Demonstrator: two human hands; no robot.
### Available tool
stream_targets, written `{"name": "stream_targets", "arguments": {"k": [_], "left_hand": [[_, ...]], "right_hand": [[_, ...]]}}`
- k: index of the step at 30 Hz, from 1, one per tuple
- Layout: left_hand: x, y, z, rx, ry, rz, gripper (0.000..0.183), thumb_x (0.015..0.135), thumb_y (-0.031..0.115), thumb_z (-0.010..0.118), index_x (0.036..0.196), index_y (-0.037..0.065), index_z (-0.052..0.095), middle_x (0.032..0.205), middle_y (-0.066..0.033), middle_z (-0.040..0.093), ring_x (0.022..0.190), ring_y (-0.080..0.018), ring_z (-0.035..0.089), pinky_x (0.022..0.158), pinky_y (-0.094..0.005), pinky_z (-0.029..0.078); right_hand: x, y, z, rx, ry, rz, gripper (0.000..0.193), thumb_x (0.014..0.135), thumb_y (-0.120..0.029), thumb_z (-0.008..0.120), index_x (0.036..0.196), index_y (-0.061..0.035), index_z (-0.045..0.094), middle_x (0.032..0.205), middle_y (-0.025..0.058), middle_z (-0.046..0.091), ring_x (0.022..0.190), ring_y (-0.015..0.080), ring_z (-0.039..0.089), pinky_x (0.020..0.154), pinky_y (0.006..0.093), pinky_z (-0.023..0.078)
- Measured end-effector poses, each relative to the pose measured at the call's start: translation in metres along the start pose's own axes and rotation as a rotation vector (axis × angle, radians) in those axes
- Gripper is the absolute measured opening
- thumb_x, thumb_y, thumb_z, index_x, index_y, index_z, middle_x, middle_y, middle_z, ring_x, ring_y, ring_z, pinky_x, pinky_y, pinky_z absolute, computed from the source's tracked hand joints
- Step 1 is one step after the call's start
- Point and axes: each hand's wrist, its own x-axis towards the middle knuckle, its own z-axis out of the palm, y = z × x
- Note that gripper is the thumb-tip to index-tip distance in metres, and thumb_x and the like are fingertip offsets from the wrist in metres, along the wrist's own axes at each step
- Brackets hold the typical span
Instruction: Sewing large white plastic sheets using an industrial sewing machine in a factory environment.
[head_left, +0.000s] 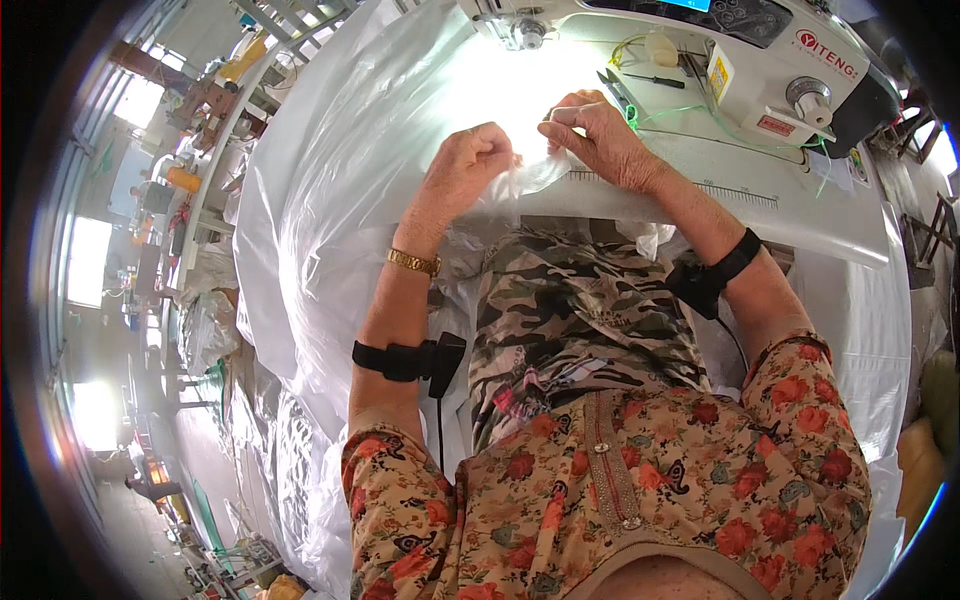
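Both of my hands are raised over the front edge of a white sewing table, under a bright lamp. A piece of thin, see-through white material stretches between them. My left hand, with a gold watch on its wrist, is closed with its fingertips pinching one side of it. My right hand is closed as well, thumb against fingers, at the other side. Glare washes out the fingertips, and I cannot tell cloth from plastic film. Just beyond them stands the white sewing machine; its needle area is lost in the light.
Dark-bladed scissors lie beyond my right hand, near a slim black tool and loose green thread. A ruler scale runs along the table front. Large translucent plastic sheeting drapes down at the left. Camouflage cloth covers my lap.
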Motion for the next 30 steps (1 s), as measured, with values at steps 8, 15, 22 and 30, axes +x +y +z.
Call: {"name": "stream_targets", "arguments": {"k": [8,15,22,30], "left_hand": [[0.021,0.011,0.004,0.255,0.324,0.069,0.009,0.086,0.007,0.062,0.085,0.000,0.056,0.072,-0.0104,0.063,0.068,-0.0197,0.062,0.066,-0.0315,0.049],[0.030,0.003,0.006,0.373,0.434,0.203,0.006,0.083,0.004,0.062,0.083,0.000,0.058,0.072,-0.0106,0.063,0.065,-0.0258,0.058,0.065,-0.0369,0.048],[0.031,0.017,0.007,0.385,0.367,0.129,0.013,0.081,0.010,0.066,0.079,0.001,0.058,0.072,-0.0098,0.061,0.065,-0.0239,0.056,0.064,-0.0351,0.047],[0.028,0.020,0.000,0.352,0.376,0.191,0.013,0.082,0.013,0.065,0.079,0.002,0.059,0.077,-0.0082,0.063,0.069,-0.0232,0.059,0.067,-0.0357,0.047]], "right_hand": [[-0.002,-0.006,-0.006,0.059,0.013,-0.016,0.035,0.092,-0.042,0.057,0.091,-0.0080,0.065,0.080,0.0050,0.065,0.085,0.0236,0.057,0.090,0.0400,0.039],[-0.001,-0.018,-0.009,0.071,0.039,-0.209,0.054,0.088,-0.043,0.063,0.134,-0.0179,0.050,0.092,0.0021,0.065,0.099,0.0222,0.056,0.098,0.0416,0.037],[-0.002,-0.013,-0.004,-0.015,-0.028,-0.231,0.040,0.089,-0.041,0.062,0.120,-0.0164,0.063,0.093,0.0007,0.066,0.104,0.0214,0.056,0.103,0.0439,0.035],[-0.004,-0.007,0.000,-0.128,-0.029,-0.153,0.027,0.089,-0.033,0.064,0.105,-0.0113,0.070,0.096,0.0030,0.069,0.108,0.0195,0.056,0.108,0.0441,0.029]]}}
